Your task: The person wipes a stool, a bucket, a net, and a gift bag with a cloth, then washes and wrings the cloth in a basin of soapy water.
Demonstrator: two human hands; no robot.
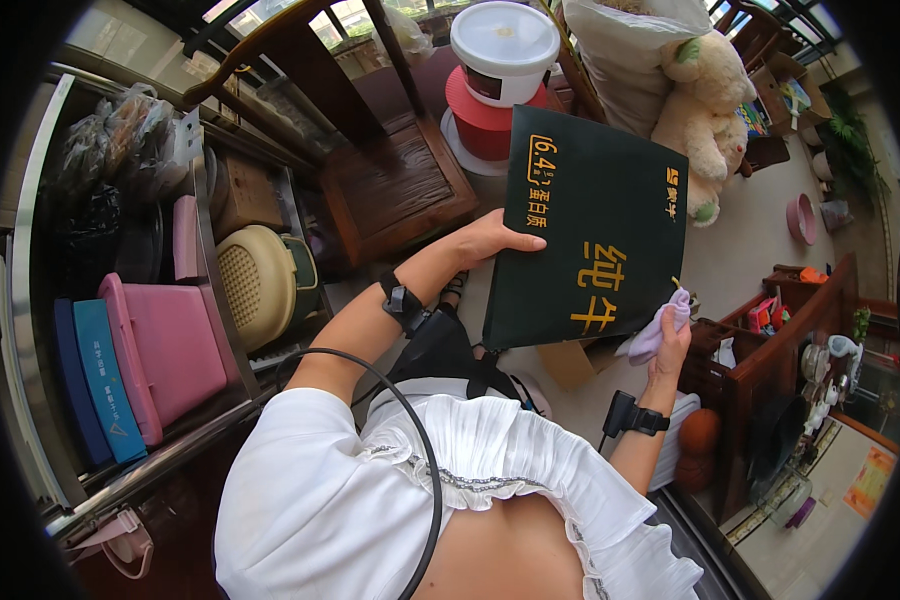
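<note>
A dark green milk carton box (592, 225) with gold writing is held up in front of me, tilted. My left hand (495, 240) grips its left edge, the thumb lying across the front face and the fingers hidden behind. A crumpled lilac cloth (661, 326) is bunched in my right hand (671, 345), at the lower right corner of the box. A short yellow piece (675, 282) pokes up there, perhaps the box's cord handle. Whether my right fingers also grip the box is hidden by the cloth.
To the left, a metal-framed shelf holds a pink storage bin (169, 352) and a beige-lidded container (255, 289). A wooden chair (397, 180), stacked tubs (504, 56) and a plush toy (701, 127) stand beyond the box. At right is a wooden cabinet (780, 382); an open cardboard box (570, 364) sits below.
</note>
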